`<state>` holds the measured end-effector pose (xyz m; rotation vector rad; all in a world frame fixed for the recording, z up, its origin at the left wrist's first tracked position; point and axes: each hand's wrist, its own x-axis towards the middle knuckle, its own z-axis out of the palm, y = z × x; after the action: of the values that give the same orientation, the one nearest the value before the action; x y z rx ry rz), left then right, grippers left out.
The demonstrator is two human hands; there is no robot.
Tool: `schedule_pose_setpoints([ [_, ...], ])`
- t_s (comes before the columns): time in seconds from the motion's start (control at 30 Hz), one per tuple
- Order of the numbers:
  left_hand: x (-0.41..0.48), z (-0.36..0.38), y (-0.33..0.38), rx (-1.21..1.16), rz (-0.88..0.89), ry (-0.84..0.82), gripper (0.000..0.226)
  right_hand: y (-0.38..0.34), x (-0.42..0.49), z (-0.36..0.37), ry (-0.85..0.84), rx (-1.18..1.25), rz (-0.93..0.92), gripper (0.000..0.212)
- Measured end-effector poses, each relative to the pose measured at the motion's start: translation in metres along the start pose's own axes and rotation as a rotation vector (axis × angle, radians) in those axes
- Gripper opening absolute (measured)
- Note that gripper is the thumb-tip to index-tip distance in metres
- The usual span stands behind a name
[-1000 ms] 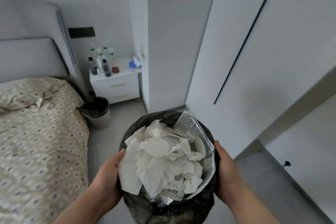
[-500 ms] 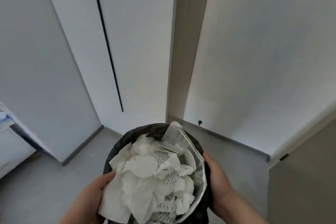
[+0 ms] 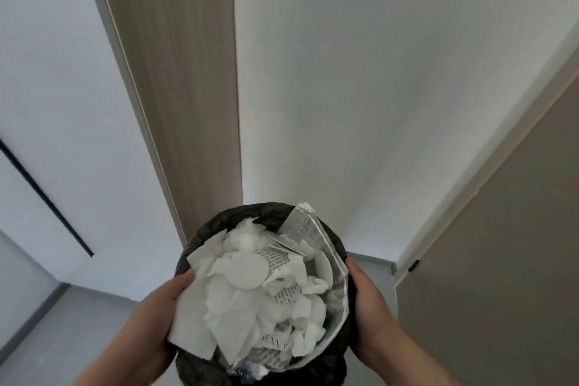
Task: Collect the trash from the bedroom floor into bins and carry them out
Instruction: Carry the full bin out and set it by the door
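The left hand [image 3: 156, 316] and right hand [image 3: 372, 313] grip opposite sides of the black-lined bin [image 3: 247, 213], held between them, off the floor [image 3: 78, 323]. It is heaped with white paper trash [image 3: 247, 273] and a silver foil bag [image 3: 308, 226]. A white wall [image 3: 344, 72] stands beyond.

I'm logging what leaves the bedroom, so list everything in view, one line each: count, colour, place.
round bin lined with a black plastic bag: one, black, bottom centre
crumpled white tissues and paper sheets: many, white, heaped in the bin
printed paper scraps: a few, white with black text, among the heap
silvery foil wrapper: one, silver, along the bin's right inner side
wood-grain panel: one, beige, upper left of centre
wall: white, centre
narrow black slit: one, black, left white panel
door: one, grey-brown, right
floor: grey, bottom left
left hand: one, grips the bin's left side
right hand: one, grips its right side
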<state>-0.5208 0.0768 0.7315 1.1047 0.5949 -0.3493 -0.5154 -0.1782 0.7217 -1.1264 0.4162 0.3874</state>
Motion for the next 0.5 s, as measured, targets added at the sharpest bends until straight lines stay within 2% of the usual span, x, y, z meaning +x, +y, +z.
schedule_pose_setpoints([
  [0.33,0.098,0.063,0.078,0.118,0.008,-0.119,0.032,-0.069,0.07,0.001,0.176,0.043,-0.113,0.053],
  [0.5,0.159,0.087,0.11,0.179,-0.034,-0.238,0.032,-0.09,0.112,0.006,0.26,0.096,-0.128,0.053],
])
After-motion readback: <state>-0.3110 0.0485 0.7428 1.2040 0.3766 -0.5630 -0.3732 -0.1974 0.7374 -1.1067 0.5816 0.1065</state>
